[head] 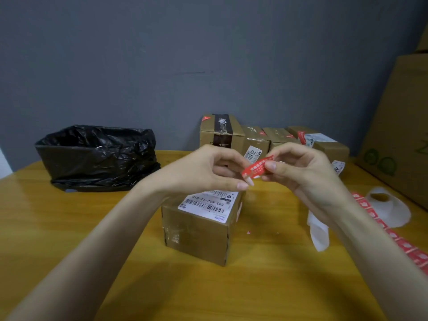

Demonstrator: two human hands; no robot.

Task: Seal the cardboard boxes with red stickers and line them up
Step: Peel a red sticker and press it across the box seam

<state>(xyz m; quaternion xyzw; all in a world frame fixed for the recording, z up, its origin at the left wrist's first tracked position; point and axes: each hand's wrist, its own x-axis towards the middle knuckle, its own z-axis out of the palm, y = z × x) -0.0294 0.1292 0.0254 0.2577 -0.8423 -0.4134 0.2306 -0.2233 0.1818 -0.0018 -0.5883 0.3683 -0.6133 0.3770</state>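
Left hand (206, 169) and right hand (303, 174) each pinch an end of the red sticker (256, 169), stretched flat, probably to lay it cleanly on the box (199, 230) at six o'clock; stickered boxes (254, 139) wait at one o'clock.

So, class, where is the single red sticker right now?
In the head view the red sticker is mid-frame, pinched between the left hand and right hand, raised just above the near cardboard box.

Parcel packing rm: labelled boxes (256, 141), sticker strip (404, 245).
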